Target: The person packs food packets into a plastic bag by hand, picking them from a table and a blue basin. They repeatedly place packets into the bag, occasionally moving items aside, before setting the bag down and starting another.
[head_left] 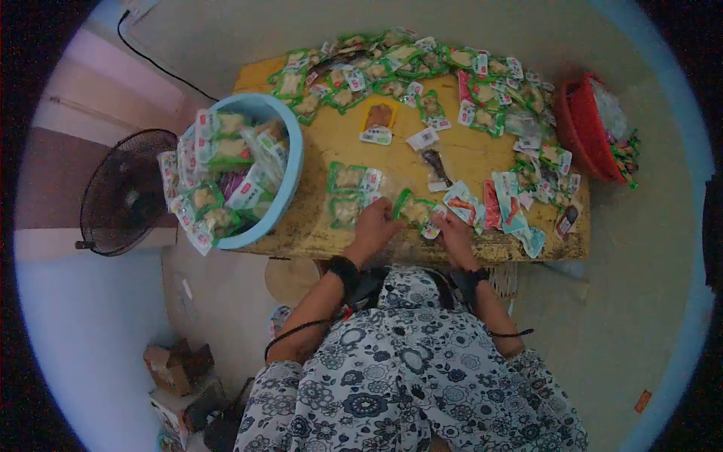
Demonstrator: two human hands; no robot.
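Observation:
A green-edged clear food packet [415,210] with pale pieces inside lies at the table's front edge, between my hands. My right hand [455,236] pinches its white-labelled right end. My left hand [373,230] is at the packet's left edge with its fingers curled in; what they hold, if anything, I cannot make out. Just beyond my left hand, two joined green packets [347,196] lie flat. A white-and-teal packet with a reddish picture [464,203] is right beside my right hand.
On the yellow table [320,154], many green packets [399,56] line the back and right. A blue basin [294,177] full of packets stands left, near a black fan [128,192]. Red baskets [576,124] are at the right. An orange packet [380,116] and a dark packet [435,167] lie mid-table.

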